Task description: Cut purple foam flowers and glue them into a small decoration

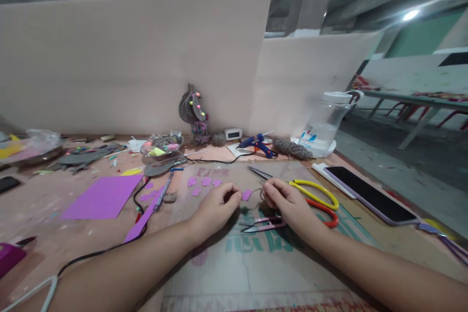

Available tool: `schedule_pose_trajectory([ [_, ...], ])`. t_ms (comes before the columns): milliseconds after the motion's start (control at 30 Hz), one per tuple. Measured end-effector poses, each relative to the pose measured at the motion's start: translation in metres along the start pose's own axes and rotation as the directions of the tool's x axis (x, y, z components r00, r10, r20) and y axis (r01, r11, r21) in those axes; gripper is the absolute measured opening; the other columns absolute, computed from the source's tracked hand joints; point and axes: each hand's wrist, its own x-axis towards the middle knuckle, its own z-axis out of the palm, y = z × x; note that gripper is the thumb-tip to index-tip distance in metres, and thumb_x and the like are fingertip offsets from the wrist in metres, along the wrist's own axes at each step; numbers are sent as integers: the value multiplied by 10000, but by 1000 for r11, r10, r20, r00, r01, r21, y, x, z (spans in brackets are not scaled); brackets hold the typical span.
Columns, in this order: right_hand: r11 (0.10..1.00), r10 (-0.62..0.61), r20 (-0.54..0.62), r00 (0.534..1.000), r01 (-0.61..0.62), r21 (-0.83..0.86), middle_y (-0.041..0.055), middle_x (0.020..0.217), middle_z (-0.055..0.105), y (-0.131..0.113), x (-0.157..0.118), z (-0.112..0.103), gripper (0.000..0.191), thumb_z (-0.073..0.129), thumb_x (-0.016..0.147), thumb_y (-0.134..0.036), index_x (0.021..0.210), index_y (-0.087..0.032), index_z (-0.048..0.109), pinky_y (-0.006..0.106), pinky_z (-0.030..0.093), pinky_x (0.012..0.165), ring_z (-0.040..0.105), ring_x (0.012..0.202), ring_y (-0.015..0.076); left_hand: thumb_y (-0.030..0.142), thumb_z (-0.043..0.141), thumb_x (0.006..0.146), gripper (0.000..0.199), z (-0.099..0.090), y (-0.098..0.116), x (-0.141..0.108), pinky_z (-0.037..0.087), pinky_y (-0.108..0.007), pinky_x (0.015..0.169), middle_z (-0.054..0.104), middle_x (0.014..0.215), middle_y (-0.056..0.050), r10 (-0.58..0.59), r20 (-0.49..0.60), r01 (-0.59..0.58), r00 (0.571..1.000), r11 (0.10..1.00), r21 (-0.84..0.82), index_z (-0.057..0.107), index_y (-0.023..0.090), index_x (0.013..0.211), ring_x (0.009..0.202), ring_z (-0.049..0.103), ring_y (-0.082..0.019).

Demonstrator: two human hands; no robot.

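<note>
My left hand is closed in a pinch at the edge of a small purple foam flower, which sticks out past the fingertips toward the right. A strand of grey yarn runs from that flower to my right hand, whose thumb and finger are pinched on it. Thread snips lie just below my right hand. Scissors with one yellow handle and one orange handle lie partly hidden behind that hand. Several cut purple flowers lie flat on the mat beyond my left hand.
A purple foam sheet and a pen lie left. At the back stand a blue glue gun, yarn skeins, a small clock and a decorated grey ornament. Rightward are a phone and a water jug.
</note>
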Motion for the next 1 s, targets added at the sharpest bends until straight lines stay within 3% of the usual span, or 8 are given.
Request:
schedule_pose_trajectory([
  [200, 991, -58, -158, 986, 37, -131, -76, 530, 292, 10, 3, -12, 441, 589, 820, -454, 587, -228, 290, 213, 252, 445, 276, 482, 88, 317, 445, 867, 201, -1, 1, 2, 378, -277, 658, 525, 672, 15, -35, 8, 36, 999, 998, -46, 486, 197, 711, 695, 515, -163],
  [500, 999, -8, -157, 988, 1, -41, -62, 554, 423, 2, 7, -28, 348, 511, 888, -509, 707, -227, 418, 223, 288, 402, 362, 415, 92, 349, 468, 855, 231, 0, -13, 9, 327, -231, 561, 442, 574, 62, -107, -45, 93, 993, 967, -239, 446, 201, 679, 554, 422, -111],
  [567, 996, -49, -180, 983, 34, -86, -55, 566, 439, 3, 6, -29, 318, 546, 868, -500, 733, -230, 445, 236, 329, 432, 396, 447, 109, 357, 469, 851, 234, 1, -15, 11, 324, -228, 550, 437, 565, 64, -114, -39, 100, 993, 961, -256, 446, 201, 678, 541, 413, -109],
  [667, 948, -214, -214, 953, 150, -280, -4, 654, 536, 0, 3, -33, 263, 624, 826, -451, 751, -222, 520, 278, 417, 556, 509, 585, 156, 367, 469, 850, 240, 1, -15, 12, 316, -226, 534, 433, 560, 65, -103, -42, 89, 994, 961, -261, 446, 201, 678, 531, 405, -107],
  [733, 886, -328, -169, 929, 241, -396, 28, 720, 588, -8, 0, -39, 237, 640, 823, -425, 746, -219, 552, 304, 438, 635, 555, 673, 185, 364, 469, 855, 240, 1, -14, 11, 314, -224, 532, 430, 559, 68, -95, -49, 79, 994, 963, -256, 449, 201, 681, 527, 399, -104],
  [833, 813, -409, -82, 909, 322, -485, 28, 667, 578, -26, 0, -54, 297, 557, 879, -451, 686, -226, 540, 311, 422, 626, 546, 643, 189, 386, 485, 861, 258, 0, -12, 10, 329, -223, 542, 436, 561, 71, -95, -33, 85, 995, 966, -245, 455, 198, 685, 520, 399, -101],
  [933, 744, -406, 22, 914, 345, -573, 41, 635, 573, -40, 7, -68, 477, 370, 950, -479, 569, -221, 500, 322, 412, 618, 536, 603, 184, 418, 504, 856, 277, -1, -11, 10, 355, -231, 560, 457, 570, 66, -97, -24, 88, 995, 968, -233, 472, 195, 695, 535, 426, -108],
  [1000, 712, -368, 34, 929, 305, -633, 58, 687, 621, -42, 15, -76, 499, 356, 946, -474, 556, -217, 533, 336, 433, 665, 577, 655, 199, 419, 511, 854, 272, 0, -11, 10, 355, -234, 561, 469, 576, 60, -91, -32, 82, 995, 972, -219, 490, 192, 705, 551, 441, -116],
])
